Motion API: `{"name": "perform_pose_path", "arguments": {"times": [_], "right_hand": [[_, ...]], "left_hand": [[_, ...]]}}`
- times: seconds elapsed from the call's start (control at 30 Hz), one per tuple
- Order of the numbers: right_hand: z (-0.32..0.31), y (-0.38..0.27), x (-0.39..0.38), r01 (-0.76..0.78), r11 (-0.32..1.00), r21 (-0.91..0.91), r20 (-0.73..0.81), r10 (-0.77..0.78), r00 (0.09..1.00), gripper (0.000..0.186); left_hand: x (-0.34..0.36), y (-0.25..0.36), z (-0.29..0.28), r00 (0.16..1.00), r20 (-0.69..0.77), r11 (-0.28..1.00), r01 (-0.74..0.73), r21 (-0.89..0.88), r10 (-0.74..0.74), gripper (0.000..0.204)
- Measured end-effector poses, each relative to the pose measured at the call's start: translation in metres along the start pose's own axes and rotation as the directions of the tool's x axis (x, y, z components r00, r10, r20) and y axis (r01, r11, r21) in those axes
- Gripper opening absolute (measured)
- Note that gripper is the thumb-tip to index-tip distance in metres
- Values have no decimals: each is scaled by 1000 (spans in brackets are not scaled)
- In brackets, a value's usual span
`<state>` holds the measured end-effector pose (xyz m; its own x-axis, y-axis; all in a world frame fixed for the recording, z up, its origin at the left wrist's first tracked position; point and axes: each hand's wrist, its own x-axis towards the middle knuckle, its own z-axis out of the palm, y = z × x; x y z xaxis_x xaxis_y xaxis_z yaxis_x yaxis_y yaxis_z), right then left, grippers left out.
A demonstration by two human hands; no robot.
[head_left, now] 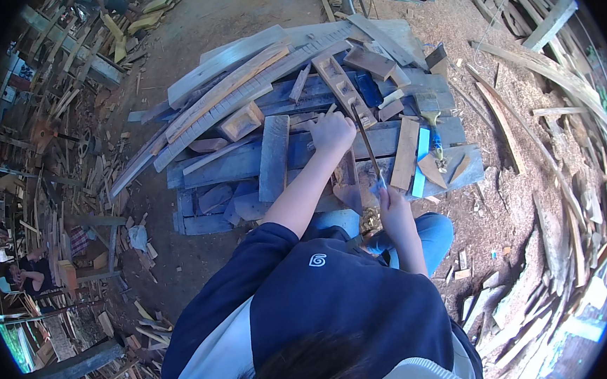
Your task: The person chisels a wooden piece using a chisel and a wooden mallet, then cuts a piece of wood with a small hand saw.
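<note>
My right hand (396, 210), at the near edge of the plank bench (234, 159), is closed round the pale end of a long thin tool with a dark shaft (365, 140). The shaft slants up and left, its far end close to a wooden block with hollows cut in it (340, 85). Whether the tool is a file or a blade I cannot tell. Over the middle of the bench is my left hand (333, 132), its fingers bent inward beside the shaft. What those fingers hold is hidden. Below that wrist lies a brown piece of wood (345, 172).
On the bench lie long boards (228, 64), a notched wooden box (242, 121), a bright blue strip (421, 161) and a brush (432, 120). Scrap wood is heaped on the left (53, 136) and right (560, 242). A person (35, 272) sits far left.
</note>
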<state>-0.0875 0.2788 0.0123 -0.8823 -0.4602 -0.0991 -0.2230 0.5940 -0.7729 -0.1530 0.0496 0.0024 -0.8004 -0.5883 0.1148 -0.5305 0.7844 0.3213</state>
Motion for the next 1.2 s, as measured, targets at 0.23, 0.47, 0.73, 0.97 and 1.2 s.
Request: {"name": "perform_pose_path", "arguments": {"times": [0.23,0.47,0.73,0.97,1.2], "right_hand": [[-14,-9,-4,-95,993,-69,58,100,993,34],[9,-11,53,74,994,-78,-40,-78,996,33],[3,-3,6,28,1000,1,-11,-28,1000,32],[-15,-10,-7,-90,993,-79,46,94,994,32],[8,-3,63,27,993,-115,17,-26,1000,37]], "left_hand": [[2,-6,1,998,37,999,-48,14,48,35],[2,1,2,998,56,999,-28,-33,30,34],[4,-4,6,999,18,995,-27,-99,28,36],[3,-8,7,999,21,994,-32,-104,35,34],[5,3,5,998,57,995,-12,-98,17,35]]}}
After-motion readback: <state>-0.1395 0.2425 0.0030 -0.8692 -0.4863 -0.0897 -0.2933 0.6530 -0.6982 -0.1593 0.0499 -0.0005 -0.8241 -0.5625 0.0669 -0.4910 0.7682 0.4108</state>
